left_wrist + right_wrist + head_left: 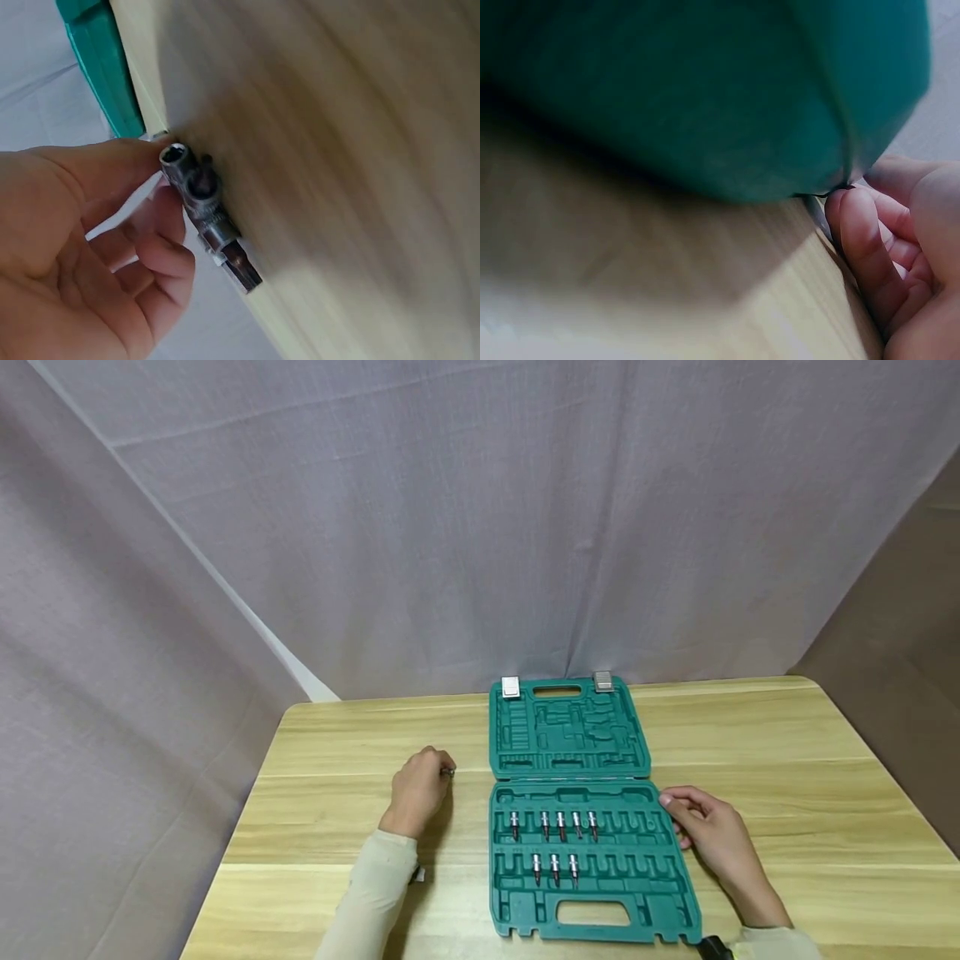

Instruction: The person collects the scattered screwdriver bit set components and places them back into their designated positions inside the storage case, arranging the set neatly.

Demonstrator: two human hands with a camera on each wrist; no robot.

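My left hand (420, 789) is over the table left of the green tool case (501, 893). Its thumb and fingers pinch small metal bit sockets (214, 225), bunched together close to the wood. One shows its round open end, another its dark bit tip. The case lies open and flat, with several bit sockets (561, 827) in its upper row and three bit sockets (555, 870) in the lower row. At the case's right edge, near the hinge, my right hand (716, 835) grips the rim, thumb on top and fingers curled below (862, 232).
The case's lid (570, 767) lies back toward the grey cloth wall (450, 527), its two metal latches (511, 687) at the far end. Wooden tabletop (810, 760) extends on both sides. A brown panel (900, 652) stands beyond the right edge.
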